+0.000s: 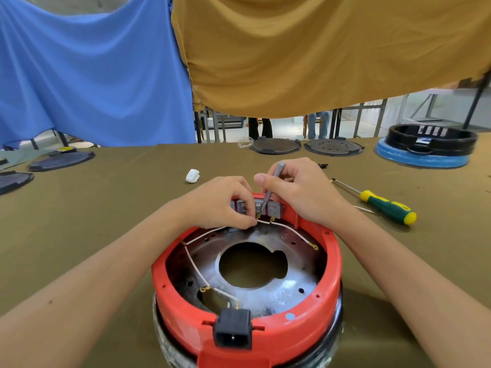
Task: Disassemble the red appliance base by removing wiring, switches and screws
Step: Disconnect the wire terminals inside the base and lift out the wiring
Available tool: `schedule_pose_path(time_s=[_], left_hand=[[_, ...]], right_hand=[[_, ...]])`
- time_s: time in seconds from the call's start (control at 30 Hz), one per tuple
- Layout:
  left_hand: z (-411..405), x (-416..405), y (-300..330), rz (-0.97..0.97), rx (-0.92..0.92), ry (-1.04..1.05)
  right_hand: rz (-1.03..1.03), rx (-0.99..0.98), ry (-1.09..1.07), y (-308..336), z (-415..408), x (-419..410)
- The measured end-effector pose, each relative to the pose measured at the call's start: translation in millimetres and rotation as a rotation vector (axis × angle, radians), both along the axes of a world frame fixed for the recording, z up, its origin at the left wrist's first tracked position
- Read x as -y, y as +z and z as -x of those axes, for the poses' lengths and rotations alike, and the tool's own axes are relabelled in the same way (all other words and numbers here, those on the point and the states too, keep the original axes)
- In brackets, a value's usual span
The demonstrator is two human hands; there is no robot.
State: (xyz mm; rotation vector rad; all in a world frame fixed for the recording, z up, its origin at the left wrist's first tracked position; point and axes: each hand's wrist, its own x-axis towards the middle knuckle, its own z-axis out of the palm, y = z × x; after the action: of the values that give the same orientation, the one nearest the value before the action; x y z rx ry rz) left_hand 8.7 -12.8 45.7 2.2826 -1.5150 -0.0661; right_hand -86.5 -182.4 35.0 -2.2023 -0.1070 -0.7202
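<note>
At the base's (247, 328) far rim, upper centre of the frame, the right hand (297, 192) is gripping a grey tool (271, 187), tip angling down-left onto a switch terminal (259, 208); the left hand (225, 203) is pinching its wire (276, 224) just left.

- Red appliance base (276, 338), with a black plug socket (233, 329) and white wires (195, 266).
- Olive-green bench (106, 221).
- Screwdriver (385, 205) with a green and yellow handle.
- Blue cloth (87, 67) beside a mustard cloth (318, 49).
- Grey tool (272, 185) in the fingers (261, 179).

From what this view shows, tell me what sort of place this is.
Probably a small appliance repair or teardown workshop: an opened red appliance base on a cloth-covered table, a screwdriver nearby, and more black covers beyond.
</note>
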Motion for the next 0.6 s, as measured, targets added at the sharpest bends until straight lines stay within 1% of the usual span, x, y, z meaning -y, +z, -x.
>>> schedule_pose_path(time_s=[0.2, 0.27, 0.43, 0.6], left_hand=[[-0.3, 0.8, 0.9, -0.017, 0.001, 0.004], [-0.6, 0.9, 0.6, -0.018, 0.004, 0.007], [-0.3, 1.1, 0.1, -0.015, -0.005, 0.007], [0.1, 1.0, 0.0, -0.013, 0.0, 0.008]], right_hand=[[0.143, 0.004, 0.04, 3.3, 4.1, -1.0], [0.154, 0.003, 0.055, 3.8, 3.3, -1.0], [-0.036, -0.05, 0.035, 2.1, -1.2, 2.5], [-0.118, -0.072, 0.05, -1.5, -3.6, 4.9]])
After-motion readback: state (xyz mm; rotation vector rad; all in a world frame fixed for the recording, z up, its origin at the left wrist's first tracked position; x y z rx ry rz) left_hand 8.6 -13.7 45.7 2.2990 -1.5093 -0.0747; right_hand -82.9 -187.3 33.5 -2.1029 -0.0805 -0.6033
